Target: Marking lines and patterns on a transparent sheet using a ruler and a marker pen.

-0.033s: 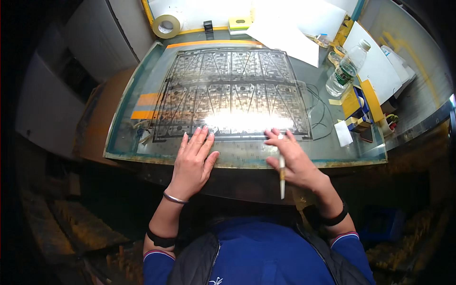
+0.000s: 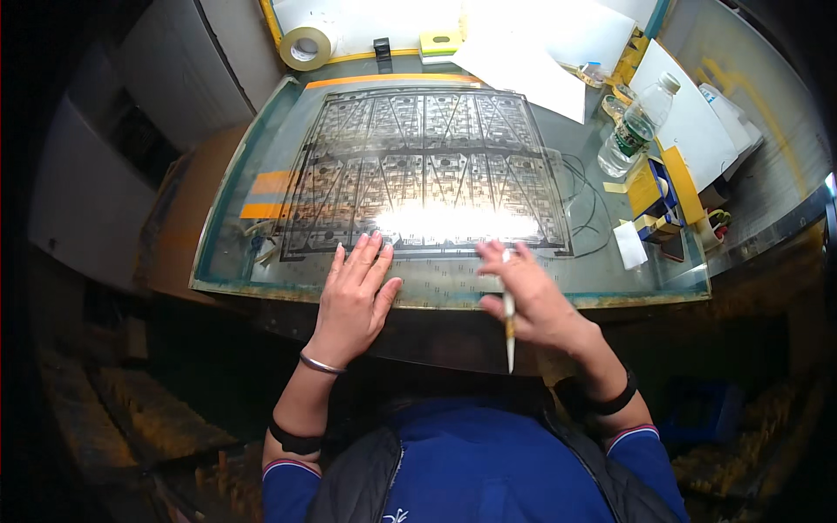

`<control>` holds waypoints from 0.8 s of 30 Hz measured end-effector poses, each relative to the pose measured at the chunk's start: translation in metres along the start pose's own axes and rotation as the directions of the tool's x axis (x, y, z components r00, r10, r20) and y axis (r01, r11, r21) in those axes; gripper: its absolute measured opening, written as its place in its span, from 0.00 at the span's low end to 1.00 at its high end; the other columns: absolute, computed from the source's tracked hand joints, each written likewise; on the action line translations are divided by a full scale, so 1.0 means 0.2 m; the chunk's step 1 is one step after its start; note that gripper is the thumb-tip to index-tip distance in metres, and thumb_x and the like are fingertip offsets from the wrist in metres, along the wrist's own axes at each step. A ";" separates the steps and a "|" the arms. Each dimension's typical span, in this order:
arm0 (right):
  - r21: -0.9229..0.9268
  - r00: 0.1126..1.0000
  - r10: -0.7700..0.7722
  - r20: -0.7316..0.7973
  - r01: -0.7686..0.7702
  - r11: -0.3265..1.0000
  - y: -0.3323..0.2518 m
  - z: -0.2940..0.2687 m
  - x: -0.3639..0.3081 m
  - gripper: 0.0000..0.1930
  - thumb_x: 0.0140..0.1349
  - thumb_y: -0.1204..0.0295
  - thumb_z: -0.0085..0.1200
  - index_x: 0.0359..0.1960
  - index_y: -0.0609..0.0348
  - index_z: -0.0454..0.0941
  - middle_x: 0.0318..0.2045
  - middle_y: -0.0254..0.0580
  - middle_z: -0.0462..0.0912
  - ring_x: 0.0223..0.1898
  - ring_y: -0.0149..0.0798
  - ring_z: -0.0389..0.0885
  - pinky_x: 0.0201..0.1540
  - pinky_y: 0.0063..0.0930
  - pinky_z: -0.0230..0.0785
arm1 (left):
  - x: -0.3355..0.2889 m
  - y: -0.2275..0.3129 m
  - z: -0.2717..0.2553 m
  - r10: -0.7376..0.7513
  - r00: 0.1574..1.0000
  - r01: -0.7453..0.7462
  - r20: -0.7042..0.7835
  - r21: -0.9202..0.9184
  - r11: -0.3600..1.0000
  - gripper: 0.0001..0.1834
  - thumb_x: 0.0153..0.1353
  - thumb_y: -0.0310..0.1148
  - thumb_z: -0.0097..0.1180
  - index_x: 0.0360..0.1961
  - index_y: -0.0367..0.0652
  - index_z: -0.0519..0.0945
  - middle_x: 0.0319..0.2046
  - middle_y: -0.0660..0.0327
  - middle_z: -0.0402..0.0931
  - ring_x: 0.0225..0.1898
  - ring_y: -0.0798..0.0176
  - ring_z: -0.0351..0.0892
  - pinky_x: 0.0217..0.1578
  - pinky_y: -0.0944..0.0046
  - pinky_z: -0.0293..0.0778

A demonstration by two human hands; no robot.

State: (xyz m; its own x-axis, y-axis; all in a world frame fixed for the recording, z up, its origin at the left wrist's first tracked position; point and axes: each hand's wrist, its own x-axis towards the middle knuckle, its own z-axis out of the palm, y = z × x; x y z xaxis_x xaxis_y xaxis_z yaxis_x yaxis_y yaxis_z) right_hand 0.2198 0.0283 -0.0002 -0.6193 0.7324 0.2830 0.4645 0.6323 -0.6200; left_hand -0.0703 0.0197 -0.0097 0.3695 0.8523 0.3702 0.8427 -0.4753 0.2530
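Observation:
A transparent film sheet point(image 2: 397, 179) with dense dark circuit-like patterns lies on the glass-topped table point(image 2: 231, 227). My left hand point(image 2: 353, 292) rests flat with its fingers stretched out, fingertips on the sheet's near edge. Near the lower right part of the film, my right hand point(image 2: 542, 301) carries a slim white pen-like stick point(image 2: 510, 340) with a tan band. The stick is tucked among the fingers and its tapered end points back toward me. Those fingers are partly spread and slightly blurred. I cannot tell whether they touch the film.
Bright glare covers the film's near middle. A tape roll point(image 2: 307, 48) stands at the back left, white paper point(image 2: 523, 65) lies at the back. On the right are a plastic bottle point(image 2: 635, 131), a yellow-and-blue box point(image 2: 658, 196) and a thin dark cable point(image 2: 597, 205).
My right hand has shifted slightly left, and the white stick has moved left and a little nearer to me with it. The left hand and the film stay in place.

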 end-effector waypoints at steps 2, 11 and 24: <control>0.167 0.971 -0.154 0.182 0.124 0.978 -0.10 0.00 0.01 0.15 0.70 0.63 0.53 0.51 0.59 0.73 0.60 0.55 0.74 0.62 0.58 0.72 0.67 0.49 0.58 | 0.00 0.00 0.01 0.004 1.000 -0.004 -0.008 0.011 1.000 0.24 0.70 0.38 0.52 0.63 0.37 0.73 0.67 0.48 0.66 0.70 0.46 0.62 0.70 0.44 0.52; 0.530 0.919 0.359 -0.162 -0.226 0.817 -0.08 -0.16 -0.10 0.12 0.74 0.68 0.47 0.50 0.61 0.77 0.50 0.51 0.83 0.54 0.43 0.81 0.61 0.35 0.69 | 0.01 -0.03 0.03 -0.034 0.999 0.035 -0.039 0.029 0.999 0.24 0.71 0.38 0.51 0.64 0.37 0.72 0.68 0.48 0.65 0.71 0.47 0.61 0.71 0.44 0.51; 0.654 0.997 0.059 0.051 -0.077 0.752 -0.15 -0.08 -0.19 0.12 0.75 0.69 0.46 0.38 0.63 0.78 0.40 0.47 0.87 0.47 0.41 0.85 0.53 0.32 0.74 | 0.03 -0.03 0.05 -0.072 0.996 0.074 -0.045 0.035 0.997 0.23 0.71 0.36 0.49 0.64 0.37 0.72 0.67 0.47 0.65 0.71 0.47 0.60 0.71 0.45 0.50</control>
State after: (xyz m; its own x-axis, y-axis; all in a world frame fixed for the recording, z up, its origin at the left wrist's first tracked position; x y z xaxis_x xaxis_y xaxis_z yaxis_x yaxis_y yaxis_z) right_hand 0.2391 -0.0139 0.0204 -0.6224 0.7544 0.2087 -0.0168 0.2537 -0.9671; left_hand -0.0693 0.0306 -0.0183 0.2899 0.8738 0.3905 0.8808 -0.4032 0.2483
